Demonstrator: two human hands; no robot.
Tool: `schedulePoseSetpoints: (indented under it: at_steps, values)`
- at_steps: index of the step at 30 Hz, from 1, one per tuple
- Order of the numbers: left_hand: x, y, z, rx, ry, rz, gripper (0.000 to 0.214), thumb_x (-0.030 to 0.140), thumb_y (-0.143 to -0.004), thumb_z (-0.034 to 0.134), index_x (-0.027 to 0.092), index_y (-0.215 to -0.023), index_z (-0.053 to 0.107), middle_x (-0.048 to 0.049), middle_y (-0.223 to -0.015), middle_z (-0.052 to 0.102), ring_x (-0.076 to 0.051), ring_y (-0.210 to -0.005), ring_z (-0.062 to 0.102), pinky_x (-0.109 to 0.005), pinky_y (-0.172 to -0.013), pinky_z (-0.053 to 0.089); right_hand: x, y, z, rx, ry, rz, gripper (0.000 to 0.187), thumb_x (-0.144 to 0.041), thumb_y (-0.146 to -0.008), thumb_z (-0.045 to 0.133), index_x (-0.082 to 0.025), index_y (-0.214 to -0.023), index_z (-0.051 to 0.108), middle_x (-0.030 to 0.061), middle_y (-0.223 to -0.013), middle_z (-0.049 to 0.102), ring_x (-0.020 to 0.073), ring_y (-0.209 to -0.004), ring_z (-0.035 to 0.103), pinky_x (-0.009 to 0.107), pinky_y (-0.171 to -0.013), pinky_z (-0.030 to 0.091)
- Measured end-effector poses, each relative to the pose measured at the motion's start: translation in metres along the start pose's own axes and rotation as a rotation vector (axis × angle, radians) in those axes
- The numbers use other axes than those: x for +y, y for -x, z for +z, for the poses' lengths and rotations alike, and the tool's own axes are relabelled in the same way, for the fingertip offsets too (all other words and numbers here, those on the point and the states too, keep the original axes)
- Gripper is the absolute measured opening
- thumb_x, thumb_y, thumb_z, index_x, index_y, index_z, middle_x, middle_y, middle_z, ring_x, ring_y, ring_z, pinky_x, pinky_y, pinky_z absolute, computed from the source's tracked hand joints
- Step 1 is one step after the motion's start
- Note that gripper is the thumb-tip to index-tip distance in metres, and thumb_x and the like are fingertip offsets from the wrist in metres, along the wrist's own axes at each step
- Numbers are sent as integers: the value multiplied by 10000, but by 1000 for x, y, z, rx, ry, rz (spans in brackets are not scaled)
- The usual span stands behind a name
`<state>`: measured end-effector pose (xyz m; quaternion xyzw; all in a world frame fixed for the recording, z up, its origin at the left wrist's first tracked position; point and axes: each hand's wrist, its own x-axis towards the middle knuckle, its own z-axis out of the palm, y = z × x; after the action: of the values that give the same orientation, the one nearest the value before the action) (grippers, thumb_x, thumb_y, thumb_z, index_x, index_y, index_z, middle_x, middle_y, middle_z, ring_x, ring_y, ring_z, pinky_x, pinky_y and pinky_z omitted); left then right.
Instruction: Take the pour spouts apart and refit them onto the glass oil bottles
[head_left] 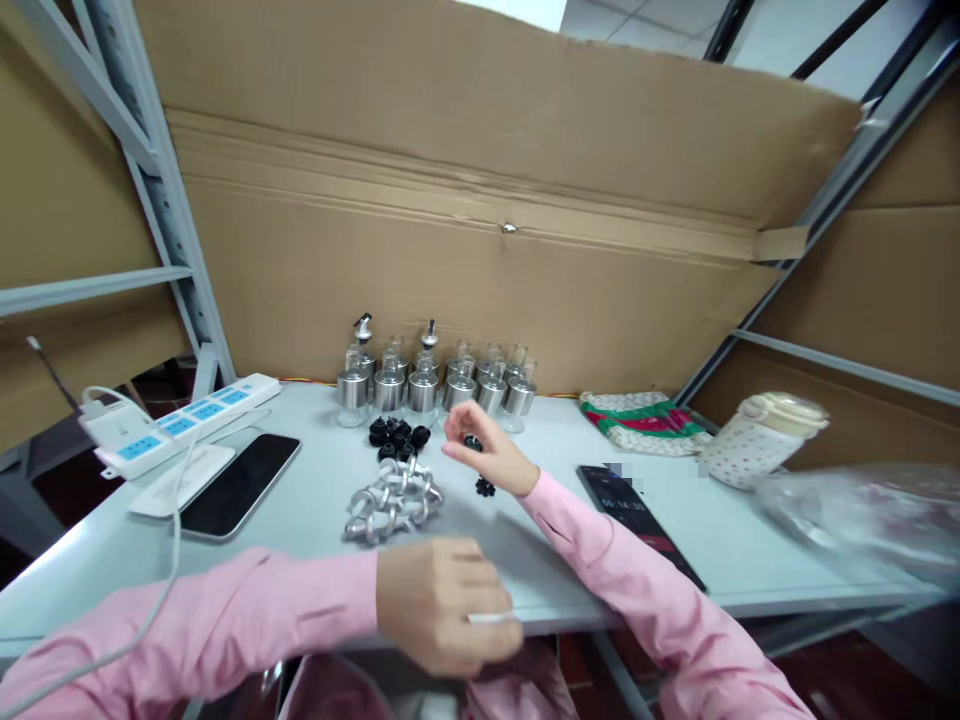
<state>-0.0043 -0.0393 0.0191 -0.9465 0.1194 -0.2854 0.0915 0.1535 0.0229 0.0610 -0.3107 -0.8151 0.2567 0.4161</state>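
A pale table (555,430) is standing against cardboard (465,260). The right hand (491,452) is curving half-open beside black parts (485,487); the left hand (442,600) is curling, too blurred to tell its hold.

Blurred left hand (448,605), plastic bag (870,515) cropped at right edge.

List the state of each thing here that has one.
Left hand: curled, blurred
Right hand: open, fingers curved
Left phone: screen dark
Right phone: screen lit, timer showing
Bottles: upright, two with spouts
Black parts: mostly piled
Silver parts: heaped
Tumbler: lid on
Power strip: adapter plugged in
Clear plastic: crumpled
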Motion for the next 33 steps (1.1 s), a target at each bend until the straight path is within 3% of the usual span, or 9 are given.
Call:
schedulePoseSetpoints:
  at_steps: [3,5,7,9,13,20,26,30,33]
  values:
    - [21,0,22,-168,118,-37,439,331,-874,387,86,-1220,499,-124,-1284,554,-232,-1197,483,-388,-945,421,-6,-40,-25,190,170,13,251,-318,-758,610,-191,-925,473,31,-892,574,141,-817,552,285,-729,442]
    - [24,4,29,-262,193,-120,525,366,-867,396,71,-1300,421,-131,-1371,470,-256,-1276,414,-425,-1018,374,-2,-72,-38,279,275,48,240,-281,-748,601,-177,-937,496,52,-938,594,152,-850,569,300,-763,457]
    - [22,8,30,-327,270,-180,567,363,-850,424,87,-1342,372,-127,-1410,421,-262,-1300,389,-448,-1044,349,6,-105,-45,334,415,179,228,-261,-772,566,-155,-969,524,87,-1013,616,161,-911,584,305,-809,461]
    - [19,10,30,-359,317,-192,572,339,-823,465,104,-1338,384,-125,-1427,396,-264,-1311,374,-463,-1052,336,17,-134,-47,279,587,381,280,-285,-786,573,-139,-1024,554,111,-1123,612,167,-1021,576,284,-885,434]
    - [18,8,28,-376,303,-165,494,297,-787,510,105,-1242,490,-128,-1420,402,-268,-1305,373,-457,-1031,352,37,-175,-43,244,636,565,345,-340,-783,595,-71,-999,611,192,-1072,646,249,-1035,604,317,-853,450]
    - [16,6,30,-395,291,-150,398,282,-789,515,115,-1147,567,-136,-1423,394,-268,-1316,358,-445,-1022,356,45,-186,-32,329,645,646,202,-186,-804,550,-69,-929,656,235,-1064,645,298,-1040,608,339,-834,452]
    - [13,3,23,-387,625,-317,538,279,-774,581,145,-1280,460,-146,-1424,391,-293,-1326,347,-512,-1087,250,18,-190,-60,593,597,445,299,-219,-946,279,-135,-1105,519,148,-1148,593,210,-1102,555,341,-915,408]
    - [6,3,23,-201,1050,-593,713,383,-650,740,175,-1270,456,-159,-1289,525,-311,-1216,475,-517,-1053,295,-22,-177,-85,926,236,-146,390,-417,-965,117,-210,-1082,426,75,-1033,555,156,-938,596,339,-815,454]
    - [-2,7,30,-20,1434,-803,936,352,-526,836,216,-1319,356,-175,-1262,512,-276,-1098,573,-457,-959,414,-62,-137,-77,1027,-125,-415,351,-497,-942,136,-255,-952,390,8,-887,495,82,-665,556,257,-643,464]
